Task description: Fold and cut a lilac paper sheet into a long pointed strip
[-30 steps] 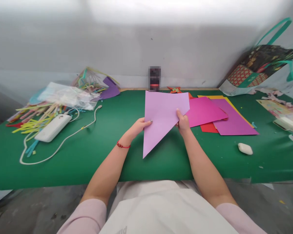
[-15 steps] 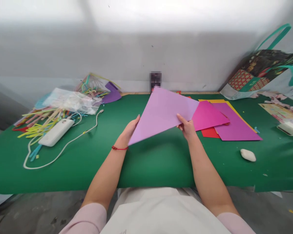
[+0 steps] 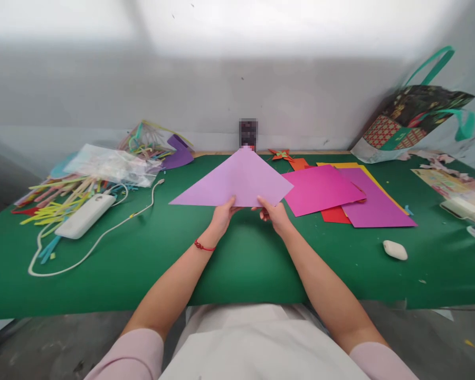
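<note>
Between my hands is a light purple sheet of paper (image 3: 237, 182), folded or cut to a wide triangular shape, its point facing the wall. My left hand (image 3: 223, 215) pinches the near edge around its middle, thumb on top and fingers underneath. A little to the right, my right hand (image 3: 274, 214) grips the same edge, also with the thumb above. The paper is lifted over the green table (image 3: 245, 264). Its right corner overlaps the view of a magenta sheet (image 3: 320, 187) lying on other coloured sheets.
At left lie a white power bank (image 3: 86, 215) with its cable, pipe cleaners (image 3: 57, 208) and a clear plastic bag (image 3: 113, 164). To the right are a purple sheet (image 3: 380, 208), a white earbud case (image 3: 395, 249) and a patterned bag (image 3: 411, 119). An orange paper star (image 3: 281, 154) sits near the wall.
The light purple paper has turned so that its long edge faces me. My left hand has moved from its left side to that near edge, and my right hand has shifted left.
</note>
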The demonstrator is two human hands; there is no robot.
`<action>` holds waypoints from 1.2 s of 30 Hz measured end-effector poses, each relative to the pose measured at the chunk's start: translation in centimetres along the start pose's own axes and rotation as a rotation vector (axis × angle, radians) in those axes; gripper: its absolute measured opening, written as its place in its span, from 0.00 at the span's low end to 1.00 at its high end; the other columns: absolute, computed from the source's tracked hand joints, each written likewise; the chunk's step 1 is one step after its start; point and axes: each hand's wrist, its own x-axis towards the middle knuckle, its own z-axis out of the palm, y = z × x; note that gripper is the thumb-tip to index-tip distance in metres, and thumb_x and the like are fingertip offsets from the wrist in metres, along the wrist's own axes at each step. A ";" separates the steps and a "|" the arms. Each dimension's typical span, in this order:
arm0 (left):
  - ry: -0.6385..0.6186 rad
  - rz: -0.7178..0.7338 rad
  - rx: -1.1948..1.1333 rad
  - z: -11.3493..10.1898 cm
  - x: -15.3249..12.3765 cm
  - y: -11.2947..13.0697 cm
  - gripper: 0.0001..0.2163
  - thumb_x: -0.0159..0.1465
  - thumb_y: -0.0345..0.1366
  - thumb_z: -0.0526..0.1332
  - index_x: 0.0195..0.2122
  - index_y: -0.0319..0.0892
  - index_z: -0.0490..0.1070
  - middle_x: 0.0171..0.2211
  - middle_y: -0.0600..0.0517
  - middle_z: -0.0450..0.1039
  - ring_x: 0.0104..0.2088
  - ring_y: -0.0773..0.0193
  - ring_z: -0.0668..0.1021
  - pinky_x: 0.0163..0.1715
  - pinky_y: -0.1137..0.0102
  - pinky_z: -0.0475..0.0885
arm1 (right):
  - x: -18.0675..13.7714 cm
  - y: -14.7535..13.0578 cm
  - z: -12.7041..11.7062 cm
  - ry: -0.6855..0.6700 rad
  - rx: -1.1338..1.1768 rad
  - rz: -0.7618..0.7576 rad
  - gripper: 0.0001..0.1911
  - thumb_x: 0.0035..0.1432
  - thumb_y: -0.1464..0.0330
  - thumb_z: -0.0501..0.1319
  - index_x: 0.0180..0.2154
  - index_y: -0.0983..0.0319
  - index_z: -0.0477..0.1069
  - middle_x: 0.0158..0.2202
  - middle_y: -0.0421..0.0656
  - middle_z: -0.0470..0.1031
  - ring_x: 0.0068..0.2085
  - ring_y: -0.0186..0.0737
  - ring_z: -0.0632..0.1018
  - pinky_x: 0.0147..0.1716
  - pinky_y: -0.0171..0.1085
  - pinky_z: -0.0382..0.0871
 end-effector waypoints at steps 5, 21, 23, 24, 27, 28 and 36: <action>0.048 -0.017 0.023 -0.2 0.3 0.9 0.14 0.60 0.32 0.62 0.47 0.35 0.70 0.40 0.45 0.79 0.37 0.58 0.81 0.39 0.65 0.78 | 0.4 0.1 -0.7 0.011 -0.062 -0.103 0.19 0.41 0.55 0.68 0.18 0.63 0.71 0.20 0.45 0.77 0.13 0.27 0.64 0.11 0.30 0.56; -0.044 -0.037 0.219 0.1 0.2 0.1 0.09 0.64 0.31 0.58 0.28 0.33 0.69 0.24 0.45 0.77 0.29 0.59 0.82 0.30 0.71 0.76 | 2.4 -3.2 -10.7 0.771 -0.359 -0.210 0.12 0.46 0.70 0.62 0.36 0.59 0.68 0.40 0.42 0.73 0.41 0.39 0.75 0.38 0.39 0.72; -0.058 -0.037 0.219 0.1 0.1 0.0 0.08 0.64 0.31 0.58 0.28 0.33 0.69 0.25 0.45 0.77 0.28 0.60 0.82 0.29 0.71 0.76 | 2.4 -3.3 -13.0 0.926 -0.461 -0.195 0.13 0.44 0.73 0.61 0.36 0.60 0.68 0.42 0.45 0.71 0.47 0.44 0.73 0.51 0.46 0.66; -0.063 -0.035 0.219 0.2 0.0 0.0 0.08 0.64 0.31 0.58 0.29 0.33 0.69 0.25 0.45 0.78 0.28 0.60 0.82 0.29 0.71 0.76 | 2.4 -3.2 -13.7 0.971 -0.478 -0.182 0.14 0.44 0.73 0.60 0.37 0.60 0.68 0.44 0.45 0.70 0.49 0.45 0.72 0.53 0.48 0.63; -0.064 -0.033 0.214 0.3 -0.1 0.0 0.08 0.65 0.31 0.57 0.29 0.33 0.70 0.25 0.45 0.78 0.28 0.60 0.82 0.28 0.72 0.76 | 2.7 -2.5 -14.8 1.058 -0.446 -0.185 0.17 0.41 0.73 0.60 0.38 0.61 0.68 0.44 0.45 0.67 0.50 0.46 0.70 0.53 0.48 0.62; -0.061 -0.035 0.211 0.3 -0.1 0.1 0.08 0.65 0.30 0.57 0.29 0.33 0.70 0.25 0.46 0.78 0.27 0.61 0.82 0.27 0.73 0.75 | 2.9 -2.2 -14.9 1.068 -0.423 -0.200 0.17 0.40 0.74 0.61 0.38 0.60 0.67 0.43 0.44 0.66 0.49 0.45 0.71 0.53 0.47 0.63; -0.041 -0.028 0.186 0.0 0.2 0.6 0.09 0.63 0.32 0.60 0.25 0.35 0.68 0.20 0.49 0.75 0.25 0.61 0.81 0.27 0.73 0.75 | 4.4 -1.2 -15.2 1.177 -0.157 -0.456 0.29 0.37 0.81 0.61 0.45 0.60 0.63 0.51 0.46 0.63 0.50 0.41 0.72 0.46 0.40 0.72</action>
